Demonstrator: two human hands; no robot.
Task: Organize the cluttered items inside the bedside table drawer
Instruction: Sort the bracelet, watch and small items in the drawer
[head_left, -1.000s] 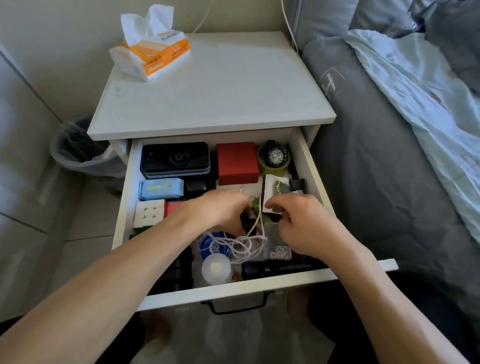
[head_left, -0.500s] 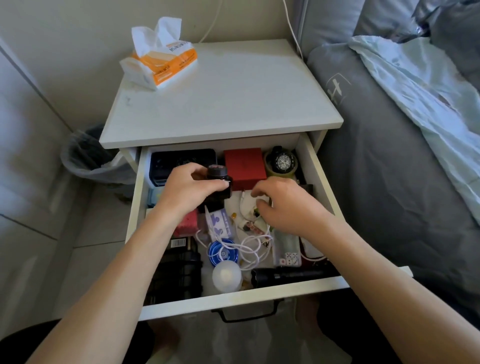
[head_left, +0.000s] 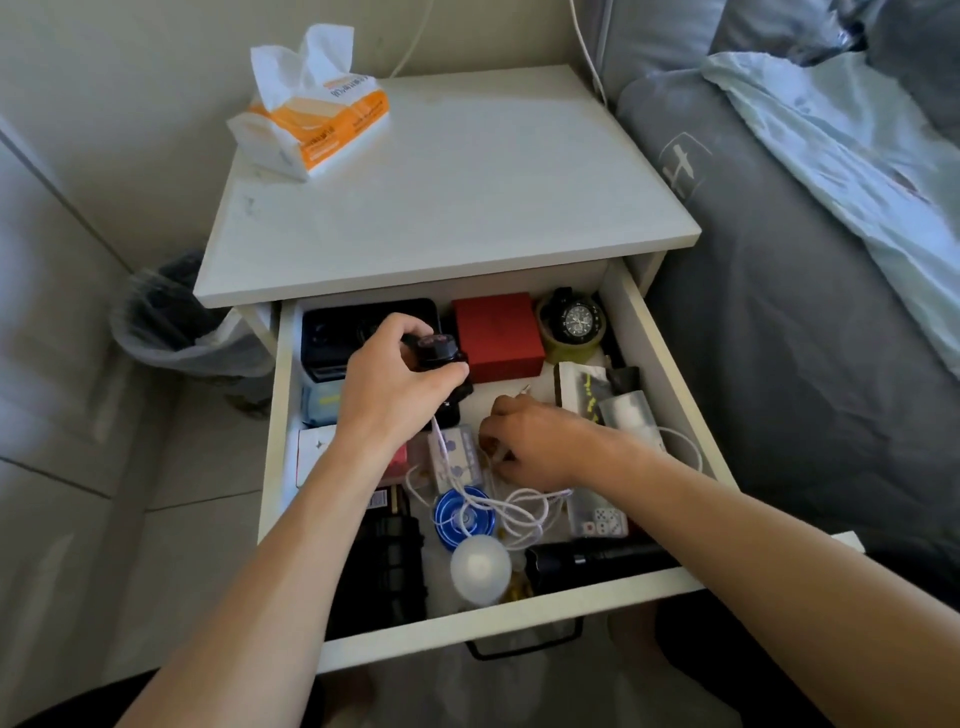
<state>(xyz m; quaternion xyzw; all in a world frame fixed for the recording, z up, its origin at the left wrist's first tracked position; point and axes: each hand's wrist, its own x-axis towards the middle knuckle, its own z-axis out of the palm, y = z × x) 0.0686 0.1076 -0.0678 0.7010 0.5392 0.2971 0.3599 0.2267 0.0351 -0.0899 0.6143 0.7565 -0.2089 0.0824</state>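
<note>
1. We are gripping a small black bottle (head_left: 439, 358) in our left hand (head_left: 387, 389), fingers curled round it, above the drawer (head_left: 670, 364)
2. Our right hand (head_left: 530, 444) is pinching the tangled white cable (head_left: 519, 506); most clutter looks unsorted

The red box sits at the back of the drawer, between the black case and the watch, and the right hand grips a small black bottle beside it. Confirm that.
Not quite: the head view shows the left hand gripping the small black bottle, not the right. The right hand is lower, among the white cable. The red box does sit at the back of the drawer, between the black case and the watch.
</note>
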